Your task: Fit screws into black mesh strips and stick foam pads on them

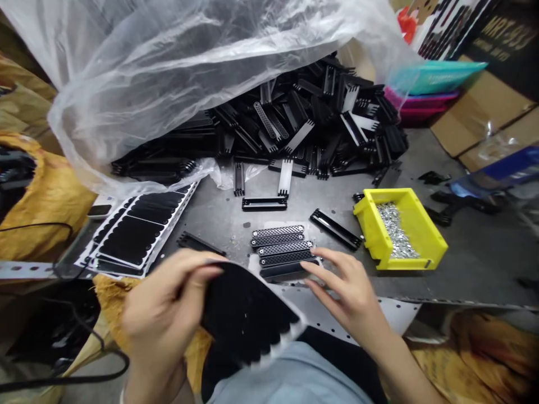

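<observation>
My left hand (168, 303) is blurred and pinches a flexible sheet of black die-cut pads (244, 320) on white backing, which curls toward me. My right hand (341, 292) has its fingers apart, with the fingertips at the end of a small group of black perforated plastic strips (282, 247). The lowest strip is partly hidden behind those fingers. Further left lies a stack of similar pad sheets (130, 241). A large heap of black comb-like plastic parts (303, 123) fills the back of the table.
A clear plastic bag (189, 73) drapes over the heap. A yellow bin of small metal screws (400, 230) stands right of my hands on the grey metal tabletop (475, 264). Loose black parts lie nearby. Yellow woven sacks (42, 196) sit left, and cardboard (480, 112) stands back right.
</observation>
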{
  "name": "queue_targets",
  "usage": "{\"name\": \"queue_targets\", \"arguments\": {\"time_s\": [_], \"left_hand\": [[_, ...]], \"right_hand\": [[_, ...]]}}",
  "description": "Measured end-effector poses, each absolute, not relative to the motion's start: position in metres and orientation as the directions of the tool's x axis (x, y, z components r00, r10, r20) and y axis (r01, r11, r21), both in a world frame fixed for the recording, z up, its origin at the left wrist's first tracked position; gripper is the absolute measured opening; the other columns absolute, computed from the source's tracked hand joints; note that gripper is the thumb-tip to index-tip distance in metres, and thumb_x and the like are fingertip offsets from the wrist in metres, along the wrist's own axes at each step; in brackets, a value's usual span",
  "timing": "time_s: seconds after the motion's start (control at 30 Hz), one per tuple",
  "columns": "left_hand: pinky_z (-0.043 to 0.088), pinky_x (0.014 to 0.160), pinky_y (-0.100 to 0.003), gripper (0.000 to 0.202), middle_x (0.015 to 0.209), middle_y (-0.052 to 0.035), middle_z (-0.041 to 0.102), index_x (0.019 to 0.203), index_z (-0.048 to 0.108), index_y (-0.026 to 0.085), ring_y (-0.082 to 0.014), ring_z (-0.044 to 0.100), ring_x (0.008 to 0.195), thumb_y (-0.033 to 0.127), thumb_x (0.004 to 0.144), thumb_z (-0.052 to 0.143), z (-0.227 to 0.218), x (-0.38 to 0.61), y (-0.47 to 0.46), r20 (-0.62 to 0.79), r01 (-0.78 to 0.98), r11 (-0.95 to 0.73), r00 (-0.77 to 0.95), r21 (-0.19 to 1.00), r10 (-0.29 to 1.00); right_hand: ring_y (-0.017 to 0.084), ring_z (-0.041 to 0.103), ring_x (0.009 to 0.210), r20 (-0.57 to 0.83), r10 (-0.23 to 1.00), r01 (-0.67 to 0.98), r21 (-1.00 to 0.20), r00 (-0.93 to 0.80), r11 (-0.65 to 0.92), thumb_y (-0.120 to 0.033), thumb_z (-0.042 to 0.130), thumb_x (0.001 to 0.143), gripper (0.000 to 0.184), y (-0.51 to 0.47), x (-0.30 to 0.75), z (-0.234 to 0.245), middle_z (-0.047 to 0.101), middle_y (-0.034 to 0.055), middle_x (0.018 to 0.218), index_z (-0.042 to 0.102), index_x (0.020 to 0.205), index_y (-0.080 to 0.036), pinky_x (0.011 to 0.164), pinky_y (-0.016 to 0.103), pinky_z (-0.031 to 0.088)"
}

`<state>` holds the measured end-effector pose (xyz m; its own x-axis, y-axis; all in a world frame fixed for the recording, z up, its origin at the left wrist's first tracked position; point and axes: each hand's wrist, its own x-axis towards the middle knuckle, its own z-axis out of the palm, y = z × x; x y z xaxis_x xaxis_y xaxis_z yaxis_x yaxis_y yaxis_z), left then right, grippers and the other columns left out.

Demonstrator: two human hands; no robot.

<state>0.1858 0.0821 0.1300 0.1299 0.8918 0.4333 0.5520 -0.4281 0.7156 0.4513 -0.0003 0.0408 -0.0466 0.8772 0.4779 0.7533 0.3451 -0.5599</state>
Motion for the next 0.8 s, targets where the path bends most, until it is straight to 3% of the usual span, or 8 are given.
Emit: {"name": "queue_targets", "arguments": {"time_s": [0.1, 0.2, 0.27, 0.4, 0.53, 0.63, 0.73, 0.8], "left_hand": [[0.054, 0.067, -0.025, 0.016, 0.08, -0.001, 0.076, 0.089, 0.077, 0.023, -0.0156, 0.07, 0.069, 0.029, 0.099, 0.066, 0.121, 0.221, 0.077, 0.115, 0.364, -0.422, 0.629, 0.83, 0.769], [0.053, 0.071, -0.026, 0.018, 0.081, 0.0002, 0.076, 0.088, 0.074, 0.022, -0.0163, 0.069, 0.072, 0.033, 0.1, 0.065, 0.08, 0.259, 0.075, 0.021, 0.365, -0.29, 0.59, 0.884, 0.807], [0.052, 0.076, -0.026, 0.021, 0.086, -0.0006, 0.075, 0.091, 0.072, 0.021, -0.0159, 0.069, 0.078, 0.032, 0.104, 0.058, 0.057, 0.276, 0.07, 0.019, 0.344, -0.245, 0.547, 0.907, 0.837], [0.049, 0.076, -0.024, 0.024, 0.085, -0.0012, 0.069, 0.091, 0.068, 0.02, -0.0138, 0.065, 0.08, 0.025, 0.107, 0.051, 0.042, 0.289, 0.058, 0.094, 0.274, -0.295, 0.568, 0.916, 0.817], [0.046, 0.067, -0.024, 0.024, 0.077, -0.0012, 0.063, 0.088, 0.064, 0.018, -0.0126, 0.059, 0.069, 0.02, 0.107, 0.05, 0.037, 0.294, 0.055, 0.242, 0.242, -0.451, 0.584, 0.859, 0.775], [0.044, 0.062, -0.025, 0.019, 0.074, -0.001, 0.063, 0.095, 0.066, 0.017, -0.0124, 0.056, 0.064, 0.019, 0.107, 0.051, 0.025, 0.302, 0.057, 0.359, 0.262, -0.563, 0.548, 0.784, 0.756], [0.047, 0.068, -0.027, 0.013, 0.084, -0.0035, 0.071, 0.108, 0.066, 0.016, -0.0141, 0.063, 0.071, 0.019, 0.106, 0.054, 0.02, 0.307, 0.053, 0.426, 0.312, -0.645, 0.544, 0.698, 0.723], [0.049, 0.08, -0.031, 0.017, 0.099, -0.0063, 0.076, 0.119, 0.065, 0.017, -0.0178, 0.069, 0.087, 0.023, 0.104, 0.06, 0.023, 0.302, 0.047, 0.467, 0.325, -0.71, 0.574, 0.625, 0.673]], "right_hand": [[0.031, 0.062, 0.126, 0.485, 0.874, 0.793, -0.52, -0.032, 0.317, -0.015, 0.064, 0.098, 0.036, 0.004, 0.461, 0.041, 0.064, 0.0144, 0.139, 0.069, 0.131, -0.027, 0.099, 0.051, 0.054], [0.025, 0.067, 0.108, 0.506, 0.855, 0.748, -0.609, 0.11, 0.264, -0.012, 0.064, 0.097, 0.036, -0.003, 0.47, 0.051, 0.07, 0.0098, 0.116, 0.07, 0.129, -0.028, 0.091, 0.044, 0.056], [0.023, 0.069, 0.097, 0.514, 0.856, 0.773, -0.566, 0.059, 0.287, -0.014, 0.068, 0.095, 0.04, -0.01, 0.472, 0.055, 0.073, 0.008, 0.107, 0.07, 0.132, -0.029, 0.084, 0.04, 0.057], [0.025, 0.073, 0.102, 0.509, 0.86, 0.775, -0.532, -0.031, 0.343, -0.016, 0.067, 0.098, 0.045, -0.017, 0.466, 0.044, 0.077, 0.0115, 0.116, 0.064, 0.142, -0.025, 0.085, 0.041, 0.06], [0.023, 0.076, 0.109, 0.353, 0.933, 0.592, -0.768, 0.07, 0.246, -0.017, 0.062, 0.1, 0.039, -0.022, 0.466, 0.031, 0.077, 0.0087, 0.123, 0.069, 0.138, -0.027, 0.093, 0.037, 0.064], [0.022, 0.079, 0.091, 0.227, 0.914, 0.486, -0.873, 0.337, 0.037, -0.025, 0.062, 0.102, 0.032, -0.024, 0.479, 0.038, 0.08, 0.0059, 0.113, 0.073, 0.132, -0.028, 0.087, 0.038, 0.067], [0.018, 0.075, 0.075, 0.278, 0.738, 0.467, -0.883, 0.615, -0.056, -0.027, 0.062, 0.102, 0.03, -0.013, 0.49, 0.053, 0.079, 0.0052, 0.102, 0.073, 0.13, -0.027, 0.082, 0.04, 0.067], [0.021, 0.075, 0.086, 0.368, 0.784, 0.566, -0.824, 0.5, 0.026, -0.025, 0.066, 0.099, 0.027, 0.002, 0.486, 0.059, 0.076, 0.0065, 0.108, 0.077, 0.124, -0.029, 0.087, 0.041, 0.065]]}}
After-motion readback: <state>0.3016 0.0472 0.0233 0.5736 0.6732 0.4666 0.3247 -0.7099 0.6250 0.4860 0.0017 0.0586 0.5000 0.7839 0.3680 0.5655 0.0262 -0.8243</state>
